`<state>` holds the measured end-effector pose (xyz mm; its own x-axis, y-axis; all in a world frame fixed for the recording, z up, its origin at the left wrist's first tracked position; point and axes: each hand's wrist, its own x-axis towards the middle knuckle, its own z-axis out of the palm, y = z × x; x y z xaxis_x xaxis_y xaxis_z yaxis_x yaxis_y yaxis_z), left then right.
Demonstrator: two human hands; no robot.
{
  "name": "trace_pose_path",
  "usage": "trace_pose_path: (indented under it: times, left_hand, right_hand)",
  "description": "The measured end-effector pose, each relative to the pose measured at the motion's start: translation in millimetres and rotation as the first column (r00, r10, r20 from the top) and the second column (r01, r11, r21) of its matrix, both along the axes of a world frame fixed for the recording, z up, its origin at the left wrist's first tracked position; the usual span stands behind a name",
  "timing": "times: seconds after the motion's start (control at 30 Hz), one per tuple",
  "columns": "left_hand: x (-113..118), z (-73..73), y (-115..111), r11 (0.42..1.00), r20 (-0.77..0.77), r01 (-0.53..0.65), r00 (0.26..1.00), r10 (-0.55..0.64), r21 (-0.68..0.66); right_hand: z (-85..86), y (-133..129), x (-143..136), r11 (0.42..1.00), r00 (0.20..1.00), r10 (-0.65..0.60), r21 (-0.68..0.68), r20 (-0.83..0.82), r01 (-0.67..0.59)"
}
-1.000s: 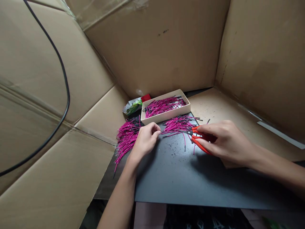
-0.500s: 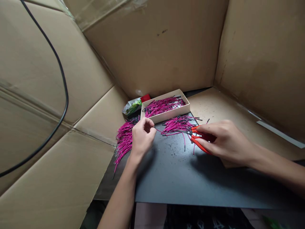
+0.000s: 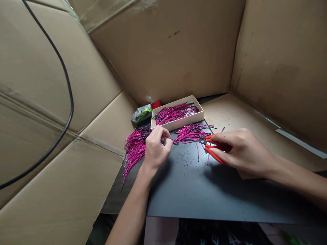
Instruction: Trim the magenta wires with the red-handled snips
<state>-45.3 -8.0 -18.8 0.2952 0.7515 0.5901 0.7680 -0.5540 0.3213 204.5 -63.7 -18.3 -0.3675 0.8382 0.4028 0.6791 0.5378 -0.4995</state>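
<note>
Our left hand [image 3: 155, 148] pinches a magenta wire [image 3: 176, 142] running left-right, while our right hand [image 3: 238, 149] grips orange-handled pliers [image 3: 211, 149], tips pointing left.

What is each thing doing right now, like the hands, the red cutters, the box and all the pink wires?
left hand: curled, pinching one pink wire.
right hand: gripping the red cutters.
red cutters: handles slightly apart, tip resting on the middle pile.
white box: open, part filled with wires.
left pile: loose, fanned out.
middle pile: loose, in front of the box.
black mat: flat, speckled with bits.
</note>
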Motion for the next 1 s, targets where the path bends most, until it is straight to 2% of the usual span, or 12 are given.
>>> trace_pose_path:
  times: [0.13, 0.33, 0.47, 0.57, 0.8, 0.87, 1.0]
  left_hand:
    - [2, 0.5, -1, 0.998, 0.009, 0.039, 0.999, -0.039, -0.049]
    - [3, -1.7, -1, 0.976, 0.153, 0.125, 0.983, -0.098, -0.176]
    - [2, -5.1, 1, 0.940, 0.169, 0.159, 0.979, -0.111, -0.301]
    - [2, -6.2, 3, 0.899, 0.152, 0.211, 0.975, -0.164, -0.384]
    - [7, -1.1, -2, 0.839, 0.141, 0.318, 0.948, -0.285, -0.441]
    - [8, -0.6, -4, 0.803, 0.162, 0.343, 0.939, -0.302, -0.488]
    - [10, -2.0, -9, 0.690, 0.252, 0.396, 0.918, -0.306, -0.605]
  right_hand:
    - [-0.3, -1, 0, 1.000, 1.000, 0.004, -0.007, 0.002, -0.004]
    - [0.2, -1, 0, 1.000, 1.000, 0.001, -0.008, 0.007, -0.001]
    - [0.3, -1, 1, 1.000, 1.000, 0.000, -0.003, 0.004, 0.000]
    - [0.3, -1, 0, 1.000, 1.000, -0.002, -0.008, -0.005, 0.002]
    - [-3.1, 1, 0, 1.000, 1.000, -0.013, 0.018, 0.017, 0.013]
    - [-4.2, 2, 1, 0.999, 0.999, -0.026, 0.023, 0.034, 0.026]
    - [-5.8, 3, 1, 0.998, 0.997, -0.051, 0.038, 0.058, 0.049]
